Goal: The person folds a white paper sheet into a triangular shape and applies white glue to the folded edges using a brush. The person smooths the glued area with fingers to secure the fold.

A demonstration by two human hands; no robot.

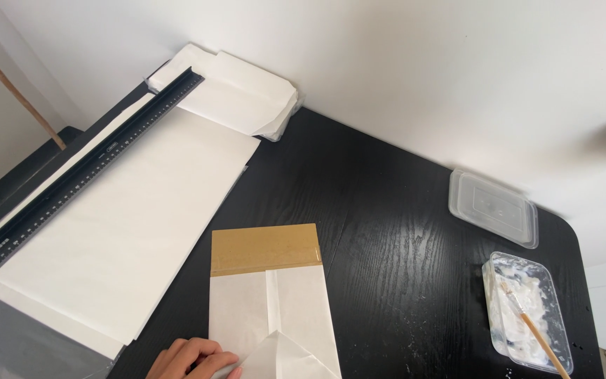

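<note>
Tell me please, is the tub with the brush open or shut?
Open: the tub has no lid on, the brush rests inside, and a lid lies beside it.

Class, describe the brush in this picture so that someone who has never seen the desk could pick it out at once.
Start at the black wooden table and go to its far right end, where two clear plastic pieces sit by the wall. The nearer one is a tub smeared with white paste; the brush rests slanted in it. Its thin wooden handle sets it apart from the bare lid beyond it.
</note>
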